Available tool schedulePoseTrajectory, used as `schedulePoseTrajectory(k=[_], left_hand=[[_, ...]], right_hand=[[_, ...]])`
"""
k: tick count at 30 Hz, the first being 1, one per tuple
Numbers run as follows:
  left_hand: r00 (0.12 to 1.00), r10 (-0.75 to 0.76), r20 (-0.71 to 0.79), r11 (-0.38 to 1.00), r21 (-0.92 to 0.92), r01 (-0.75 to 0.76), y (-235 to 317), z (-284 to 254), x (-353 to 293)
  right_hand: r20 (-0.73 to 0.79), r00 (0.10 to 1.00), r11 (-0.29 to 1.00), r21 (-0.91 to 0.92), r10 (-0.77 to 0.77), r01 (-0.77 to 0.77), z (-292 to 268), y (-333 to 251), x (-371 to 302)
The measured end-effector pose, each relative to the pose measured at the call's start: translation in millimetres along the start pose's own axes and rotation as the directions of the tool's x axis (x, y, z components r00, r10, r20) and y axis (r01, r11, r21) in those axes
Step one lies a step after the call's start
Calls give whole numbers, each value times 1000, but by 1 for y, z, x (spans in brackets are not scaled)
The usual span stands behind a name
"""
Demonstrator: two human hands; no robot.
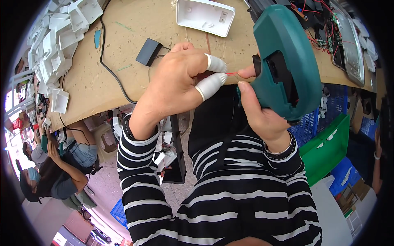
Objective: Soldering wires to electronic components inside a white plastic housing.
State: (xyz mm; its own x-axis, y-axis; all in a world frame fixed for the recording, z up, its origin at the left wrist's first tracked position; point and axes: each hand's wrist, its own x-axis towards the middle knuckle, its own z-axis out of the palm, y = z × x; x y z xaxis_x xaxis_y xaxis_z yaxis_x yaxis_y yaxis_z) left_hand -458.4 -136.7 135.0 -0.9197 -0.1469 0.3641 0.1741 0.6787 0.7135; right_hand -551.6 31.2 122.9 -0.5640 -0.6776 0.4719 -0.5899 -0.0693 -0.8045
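White finger cots (210, 86) cover the thumb and index finger of my left hand (172, 80). Those two fingers are pinched together on a thin red wire (232, 74) over the table's near edge. My right hand (264, 121) is closed round a dark green handheld power tool (301, 53), whose base, with a dark slot in it, faces up. The tool hides most of that hand's fingers. The wire runs from the left fingertips towards the right index finger and the tool; its far end is hidden. Left of my hands lies a small black box (148, 52) with a cable.
A white plastic housing (205, 18) lies at the table's far side. White housings (57, 41) are heaped at the left, beside a black cable (102, 49). Circuit boards and red wires (328, 28) lie far right. A green crate (328, 151) stands below right; another person (53, 176) sits at left.
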Motion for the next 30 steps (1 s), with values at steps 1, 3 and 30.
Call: schedulePoseTrajectory(k=[1, 3, 30], left_hand=[[1000, 8, 3, 1000, -6, -8, 0, 1, 1], [1000, 18, 6, 1000, -14, -18, 1, 1, 2], [918, 138, -373, 921, 389, 19, -22, 8, -9]], right_hand=[[1, 1000, 999, -46, -6, 6, -1, 0, -1], [-49, 999, 998, -56, 6, -9, 2, 0, 2], [-161, 972, 778, 627, 169, -32, -15, -3, 11]])
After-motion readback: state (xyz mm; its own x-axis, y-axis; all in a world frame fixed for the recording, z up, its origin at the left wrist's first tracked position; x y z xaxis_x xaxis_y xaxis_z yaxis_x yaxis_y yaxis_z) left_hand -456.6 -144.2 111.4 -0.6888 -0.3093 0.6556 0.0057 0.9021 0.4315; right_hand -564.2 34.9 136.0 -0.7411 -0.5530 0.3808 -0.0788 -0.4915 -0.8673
